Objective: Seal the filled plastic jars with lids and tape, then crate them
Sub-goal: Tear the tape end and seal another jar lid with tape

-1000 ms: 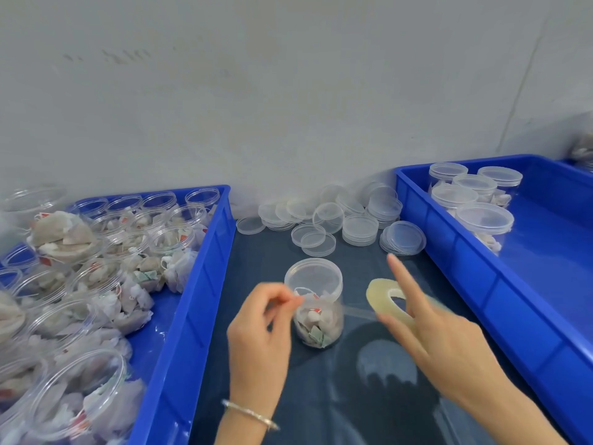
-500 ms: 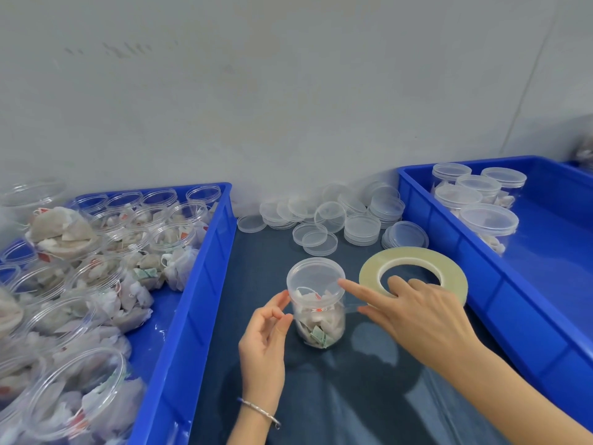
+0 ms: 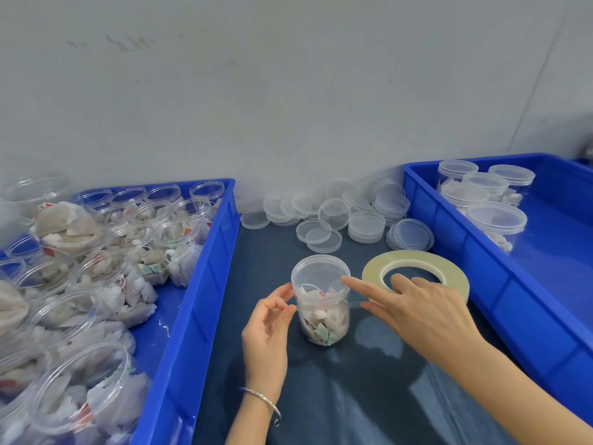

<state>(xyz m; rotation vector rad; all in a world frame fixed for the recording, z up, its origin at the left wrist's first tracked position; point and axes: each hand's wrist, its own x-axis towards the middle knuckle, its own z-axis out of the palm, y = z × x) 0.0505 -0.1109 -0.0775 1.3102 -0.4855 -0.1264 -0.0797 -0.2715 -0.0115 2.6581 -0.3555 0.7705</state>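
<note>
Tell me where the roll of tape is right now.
In the head view the roll of tape sits right of centre, held by the right hand, between the lidded jar and the right blue crate.

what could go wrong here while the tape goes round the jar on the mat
1. The jar stands free on the mat; the left hand only touches its side with fingertips, so a tug from the tape roll might tip or slide it.
2. The right hand presses just one fingertip on the lid; the lid might shift before being taped.
3. The stretched tape strip is thin and clear; it may twist or stick to the fingers.
</note>
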